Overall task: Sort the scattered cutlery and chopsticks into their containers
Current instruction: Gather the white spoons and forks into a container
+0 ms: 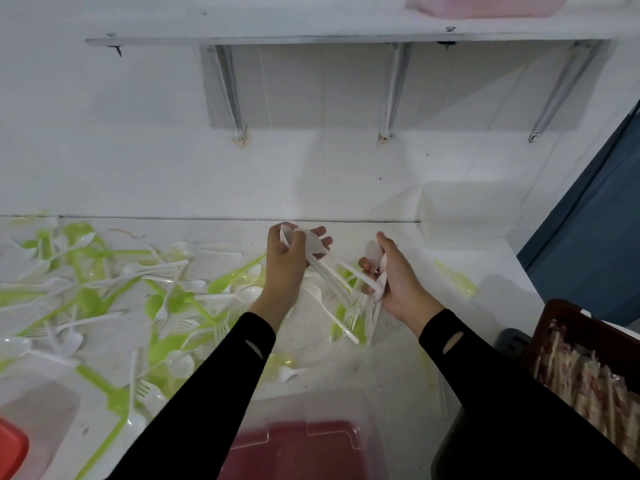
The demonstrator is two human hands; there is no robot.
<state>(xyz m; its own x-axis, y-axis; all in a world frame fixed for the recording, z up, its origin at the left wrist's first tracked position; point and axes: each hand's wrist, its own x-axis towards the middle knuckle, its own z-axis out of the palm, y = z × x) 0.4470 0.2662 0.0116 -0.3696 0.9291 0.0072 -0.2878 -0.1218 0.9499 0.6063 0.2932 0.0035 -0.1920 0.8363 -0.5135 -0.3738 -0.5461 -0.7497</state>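
Sorting plastic cutlery over a white counter, I have a bunch in each fist. Left of my left hand, the scattered cutlery lies in a loose tangle of green spoons and white forks, reaching almost to my wrist. My left hand is raised above the counter, its fingers curled round white spoons whose handles slant down towards my right hand. My right hand, just beside it, grips a second bundle of white pieces, one spoon bowl showing above my thumb and fork tines hanging below my palm. The two bunches cross between my hands. Below both hands, near my body, a clear bin with a red lid stands blurred. Right of my right hand a lone green spoon lies on the counter; beyond it a clear tub stands by the wall. Farther right and nearer me, a dark brown crate holds wrapped chopsticks.
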